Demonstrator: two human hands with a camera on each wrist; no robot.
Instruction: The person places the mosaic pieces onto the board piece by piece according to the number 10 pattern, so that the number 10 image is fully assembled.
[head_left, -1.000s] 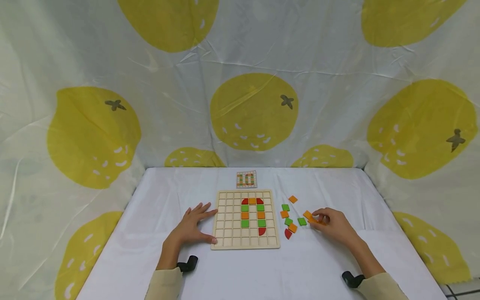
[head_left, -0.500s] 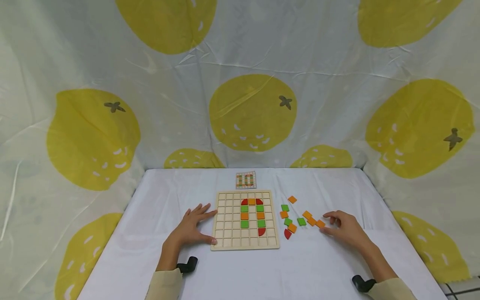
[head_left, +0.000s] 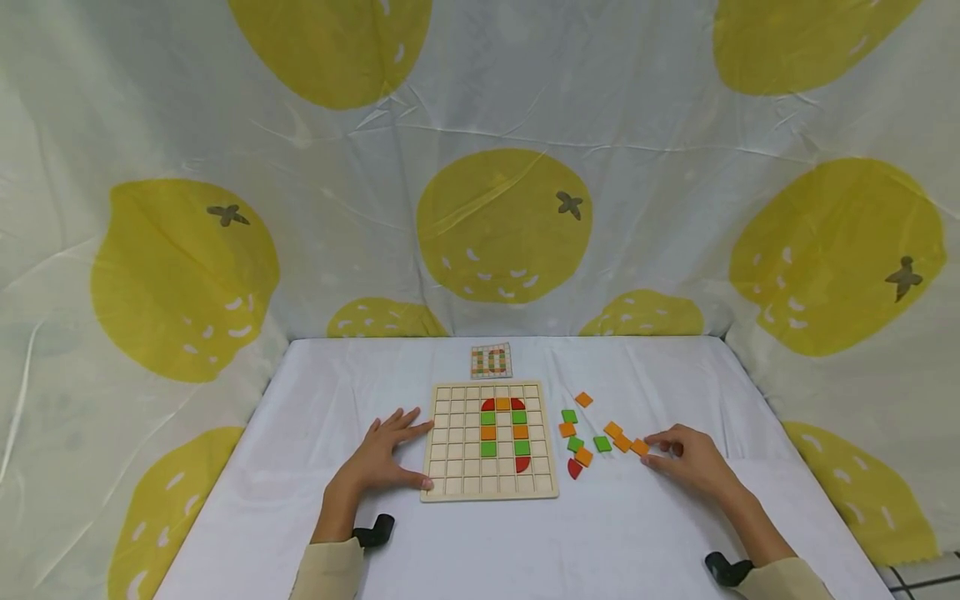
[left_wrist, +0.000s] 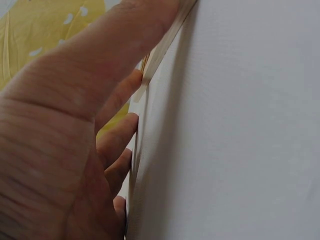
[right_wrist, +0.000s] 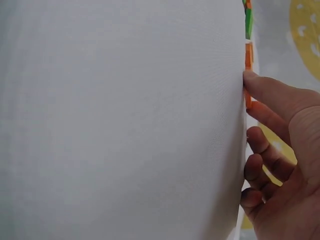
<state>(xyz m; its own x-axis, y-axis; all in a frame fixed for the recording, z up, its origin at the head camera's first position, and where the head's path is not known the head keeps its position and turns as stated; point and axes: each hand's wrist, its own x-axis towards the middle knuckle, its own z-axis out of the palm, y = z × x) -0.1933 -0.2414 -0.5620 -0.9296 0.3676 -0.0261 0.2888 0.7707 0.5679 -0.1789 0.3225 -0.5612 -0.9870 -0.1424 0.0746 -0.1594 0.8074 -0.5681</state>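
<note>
Rightmost orange tile (head_left: 640, 447), a flat, sharp-cornered square, is lying on creased white cloth (head_left: 592, 533), right of the pale wooden gridded board (head_left: 454, 451). Right hand (head_left: 692, 460) is pinching it, thumb and forefinger. Left hand (head_left: 384, 458) is resting along the board's left edge, fingers released, spread.

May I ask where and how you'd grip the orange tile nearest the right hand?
Probably its thin edges near the right corner, from the side of the right hand: the orange tile lies flat, with another tile close on its left.
</note>
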